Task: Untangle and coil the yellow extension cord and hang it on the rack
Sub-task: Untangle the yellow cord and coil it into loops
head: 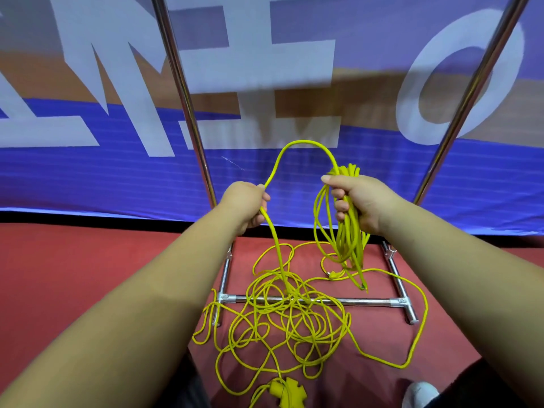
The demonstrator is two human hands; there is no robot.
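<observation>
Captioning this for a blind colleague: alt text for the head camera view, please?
A person's right hand grips a bundle of yellow extension cord loops while the left hand holds one strand arching between them. The rest lies tangled on the red floor across the base bar of a metal rack, its socket block nearest the camera.

A red carpet [88, 260] is covering the floor. Behind it, a blue banner [117, 178] with large white letters [123, 83] is stretching across the whole back.
</observation>
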